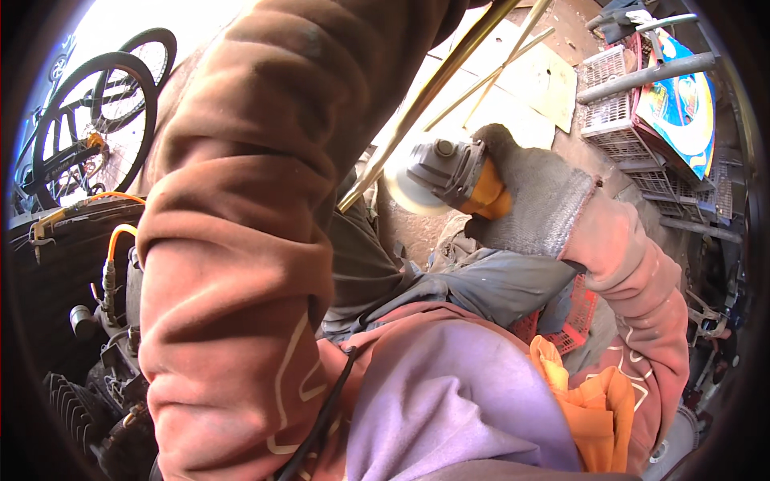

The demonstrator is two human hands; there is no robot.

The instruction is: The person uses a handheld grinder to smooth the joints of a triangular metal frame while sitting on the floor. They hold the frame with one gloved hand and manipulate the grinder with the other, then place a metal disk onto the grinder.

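Observation:
My right hand (541,188), in a dusty grey knit glove, is wrapped round the yellow-orange body of an angle grinder (485,192). The grinder's pale, blurred disc (407,178) lies close to a long brass-coloured metal bar (433,92); whether they touch I cannot tell. That bar slants from the top edge down toward my legs. My left arm (241,224), in a brownish-red sleeve, stretches up the picture, and its hand lies beyond the top edge. Grey trousers (489,280) cover my bent legs beneath the grinder.
Thinner bars (493,76) cross over pale flat sheets (537,72) on the floor. Stacked plastic crates (613,120) stand at right, with a red crate (573,325) by my leg. At left are a bicycle (96,120), a yellow hose (120,230) and dark machinery (104,361). An orange cloth (593,409) hangs at my waist.

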